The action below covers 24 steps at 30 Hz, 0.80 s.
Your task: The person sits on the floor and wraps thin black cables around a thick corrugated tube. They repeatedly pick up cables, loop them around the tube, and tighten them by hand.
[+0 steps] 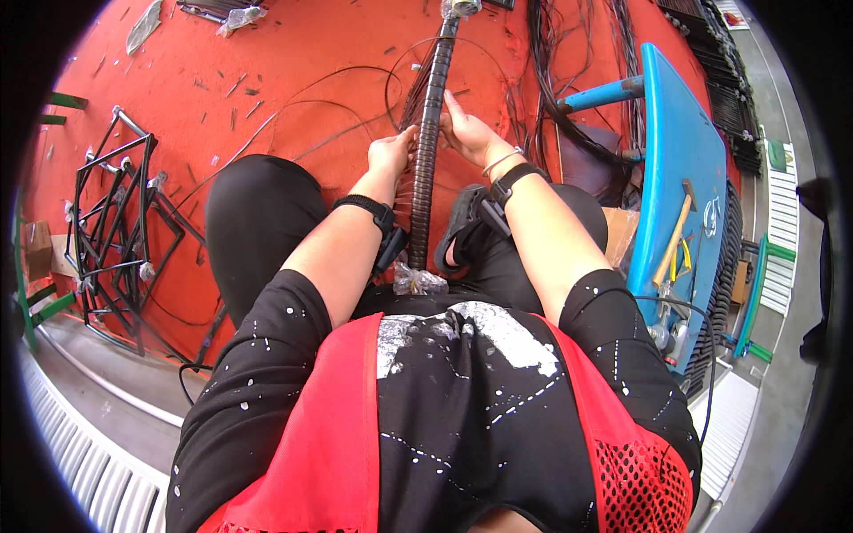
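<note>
A long, dark stack of ribbed metal pieces [424, 173] stands out between my knees, from my lap towards the top of the view. Clear plastic wrap covers its near end [420, 280] and its far end [461, 8]. My left hand [393, 152] is at the stack's left side, its fingertips against it beside several thin strands. On the right side, my right hand [466, 133] has its thumb pointing up along the stack and its curled fingers at the edge. Whether either hand grips it is hard to tell.
Black metal frames [120, 226] lie tangled at left on the red floor covering [320, 60]. Dark cables [550, 86] run at upper right. The blue bench [686, 153] on the right bears a hammer [674, 233] and other tools. Scraps are scattered ahead.
</note>
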Each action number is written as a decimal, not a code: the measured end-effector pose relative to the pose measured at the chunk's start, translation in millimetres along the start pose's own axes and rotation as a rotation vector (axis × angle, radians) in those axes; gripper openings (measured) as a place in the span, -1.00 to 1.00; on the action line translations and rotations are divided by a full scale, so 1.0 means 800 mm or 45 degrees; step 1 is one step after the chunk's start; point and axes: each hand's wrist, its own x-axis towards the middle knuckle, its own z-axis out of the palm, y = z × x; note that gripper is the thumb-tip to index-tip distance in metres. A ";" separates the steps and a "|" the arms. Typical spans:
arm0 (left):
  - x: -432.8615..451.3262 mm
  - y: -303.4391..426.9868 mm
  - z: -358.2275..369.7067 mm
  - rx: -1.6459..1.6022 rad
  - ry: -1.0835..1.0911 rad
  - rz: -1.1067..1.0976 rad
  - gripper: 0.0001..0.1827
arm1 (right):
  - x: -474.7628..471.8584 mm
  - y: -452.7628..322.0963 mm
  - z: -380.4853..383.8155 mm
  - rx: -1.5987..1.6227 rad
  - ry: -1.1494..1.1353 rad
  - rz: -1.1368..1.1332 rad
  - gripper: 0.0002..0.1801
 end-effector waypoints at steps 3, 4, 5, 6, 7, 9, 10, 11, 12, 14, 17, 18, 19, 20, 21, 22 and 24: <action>-0.001 -0.002 -0.002 0.012 -0.054 0.028 -0.76 | 0.008 0.003 0.000 -0.055 0.135 -0.009 -0.20; -0.002 -0.003 -0.003 -0.037 -0.072 0.034 -0.76 | 0.009 0.002 0.001 -0.142 0.147 -0.042 -0.18; -0.003 -0.003 -0.002 -0.091 -0.078 0.037 -0.75 | 0.008 0.000 0.003 -0.242 0.203 -0.094 -0.18; -0.005 -0.003 -0.002 0.001 -0.069 0.036 -0.74 | 0.005 -0.003 0.005 -0.342 0.256 -0.146 -0.18; -0.007 -0.004 0.000 -0.037 -0.053 0.063 -0.69 | 0.002 -0.005 0.007 -0.447 0.334 -0.168 -0.17; -0.012 -0.005 0.005 -0.079 -0.071 0.101 -0.59 | -0.006 -0.009 0.012 -0.557 0.429 -0.167 -0.19; -0.015 -0.005 0.008 0.006 0.013 0.114 -0.41 | -0.009 -0.011 0.014 -0.582 0.448 -0.216 -0.19; -0.019 -0.006 0.011 0.130 0.074 0.220 -0.35 | -0.011 -0.012 0.016 -0.615 0.511 -0.190 -0.19; -0.023 -0.007 0.015 0.255 0.133 0.326 -0.28 | -0.011 -0.011 0.018 -0.615 0.531 -0.230 -0.20; -0.033 -0.008 0.020 0.490 0.226 0.498 -0.07 | -0.011 -0.011 0.020 -0.674 0.573 -0.270 -0.20; -0.044 -0.003 0.020 0.813 0.475 0.828 -0.01 | -0.008 -0.010 0.021 -0.620 0.548 -0.311 -0.27; -0.046 0.002 0.018 0.946 0.523 0.981 -0.11 | -0.008 -0.011 0.022 -0.877 0.686 -0.331 -0.31; -0.048 0.006 0.017 0.990 0.497 1.145 -0.16 | -0.010 -0.011 0.022 -1.128 0.852 -0.274 -0.36; -0.048 0.013 0.014 1.065 0.462 1.283 -0.21 | -0.013 -0.014 0.023 -1.386 1.005 -0.264 -0.40; -0.049 0.017 0.014 1.133 0.442 1.448 -0.26 | -0.017 -0.017 0.023 -1.528 1.069 -0.310 -0.43; -0.049 0.023 0.012 1.073 0.183 1.452 -0.36 | -0.021 -0.022 0.025 -1.678 1.118 -0.405 -0.46; -0.052 0.029 0.013 1.040 0.027 1.426 -0.39 | -0.033 -0.040 0.028 -1.883 1.190 -0.473 -0.54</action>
